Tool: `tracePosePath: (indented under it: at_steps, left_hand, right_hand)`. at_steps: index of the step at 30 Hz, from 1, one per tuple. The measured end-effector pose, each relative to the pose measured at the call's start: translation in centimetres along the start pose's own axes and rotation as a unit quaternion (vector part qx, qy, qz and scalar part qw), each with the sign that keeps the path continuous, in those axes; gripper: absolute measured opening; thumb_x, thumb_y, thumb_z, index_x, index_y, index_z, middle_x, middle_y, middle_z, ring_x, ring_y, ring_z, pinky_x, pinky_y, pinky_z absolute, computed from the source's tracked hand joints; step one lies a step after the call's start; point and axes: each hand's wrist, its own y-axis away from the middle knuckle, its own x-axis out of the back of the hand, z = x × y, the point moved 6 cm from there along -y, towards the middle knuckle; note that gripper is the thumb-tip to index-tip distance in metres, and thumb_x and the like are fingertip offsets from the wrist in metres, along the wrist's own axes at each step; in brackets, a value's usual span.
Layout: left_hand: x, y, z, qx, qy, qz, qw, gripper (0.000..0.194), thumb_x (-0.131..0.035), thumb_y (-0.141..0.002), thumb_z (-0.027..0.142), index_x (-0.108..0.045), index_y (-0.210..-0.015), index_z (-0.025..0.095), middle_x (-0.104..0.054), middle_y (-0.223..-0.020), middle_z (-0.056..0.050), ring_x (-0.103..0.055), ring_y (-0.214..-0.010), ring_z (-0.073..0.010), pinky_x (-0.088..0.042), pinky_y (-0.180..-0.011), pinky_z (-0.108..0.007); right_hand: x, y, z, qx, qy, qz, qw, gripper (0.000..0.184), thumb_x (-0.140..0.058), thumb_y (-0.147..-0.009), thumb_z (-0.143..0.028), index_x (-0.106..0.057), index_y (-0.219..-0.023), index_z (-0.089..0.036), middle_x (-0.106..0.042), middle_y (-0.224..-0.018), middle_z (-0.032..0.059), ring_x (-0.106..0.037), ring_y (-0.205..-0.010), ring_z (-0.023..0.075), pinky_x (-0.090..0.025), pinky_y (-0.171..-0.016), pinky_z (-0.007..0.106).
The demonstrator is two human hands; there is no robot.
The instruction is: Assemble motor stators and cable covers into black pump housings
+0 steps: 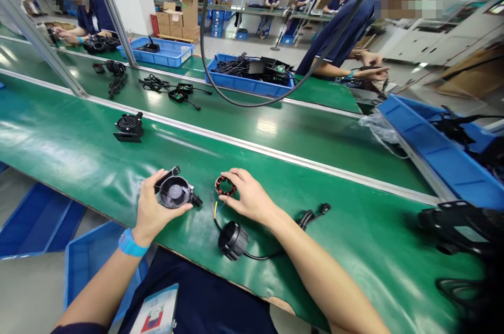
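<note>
My left hand (pixel 157 202) grips a round black motor housing (pixel 175 192), its open hollow facing up toward me and a small black fitting on its right side. In my right hand (pixel 248 195) is a stator ring (pixel 226 186) with copper-red windings, pinched between thumb and fingers. The two parts are apart, a short gap between them. Thin coloured wires (pixel 216 210) run down from the stator toward a black ribbed cap (pixel 233 240) on the green bench. From that cap a black cable (pixel 262 257) passes behind my right forearm to a plug (pixel 325 209).
A black pump-like unit (pixel 129 126) stands at the left on the green mat (pixel 79 134). Beyond the metal rail (pixel 252 146) lie cables and small circuit boxes (pixel 183 91). Blue bins (pixel 248 87) hold cables. A blurred black device (pixel 460 229) sits at right. Co-workers are across the bench.
</note>
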Motion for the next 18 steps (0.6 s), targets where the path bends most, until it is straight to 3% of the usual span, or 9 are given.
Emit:
tracePosePath:
  at_steps: [5, 9, 13, 18]
  left_hand:
    - [-4.5, 0.2, 4.9, -0.097, 0.047, -0.053, 0.993, 0.107, -0.085, -0.073, 0.061, -0.029, -0.156, 0.023, -0.062, -0.129, -0.015, -0.061, -0.117, -0.0315, -0.054, -0.099, -0.049]
    - [-7.1, 0.7, 8.3, -0.179, 0.101, -0.089, 0.975, 0.095, -0.058, -0.09, 0.072, -0.019, -0.161, 0.023, -0.06, -0.128, -0.018, -0.061, -0.111, -0.0305, -0.054, -0.093, -0.048]
    - [-8.2, 0.9, 9.4, -0.183, 0.126, -0.093, 0.971, 0.095, -0.05, -0.091, 0.076, -0.016, -0.162, 0.023, -0.06, -0.13, -0.018, -0.06, -0.109, -0.0294, -0.053, -0.093, -0.046]
    - [-8.6, 0.9, 9.4, -0.193, 0.135, -0.105, 0.966, 0.095, -0.047, -0.091, 0.077, -0.015, -0.163, 0.024, -0.06, -0.131, -0.018, -0.059, -0.108, -0.0284, -0.051, -0.093, -0.046]
  right_hand:
    - [4.7, 4.1, -5.7, 0.072, -0.037, 0.126, 0.989, 0.06, -0.073, -0.09, -0.052, -0.055, -0.136, -0.018, -0.061, -0.121, 0.0141, -0.063, -0.112, 0.0249, -0.059, -0.097, 0.04]
    - [5.2, 4.5, -6.7, 0.061, -0.017, 0.176, 0.982, 0.059, -0.07, -0.092, -0.054, -0.056, -0.134, -0.016, -0.062, -0.119, 0.0148, -0.063, -0.111, 0.0252, -0.059, -0.097, 0.04]
    - [4.6, 4.1, -5.6, 0.027, 0.039, 0.15, 0.988, 0.058, -0.071, -0.091, -0.056, -0.057, -0.131, -0.017, -0.064, -0.117, 0.0155, -0.064, -0.107, 0.0275, -0.061, -0.092, 0.043]
    - [4.7, 3.8, -5.6, -0.012, 0.104, 0.101, 0.989, 0.068, -0.084, -0.075, -0.063, -0.064, -0.118, -0.014, -0.067, -0.102, 0.012, -0.066, -0.09, 0.0279, -0.061, -0.081, 0.044]
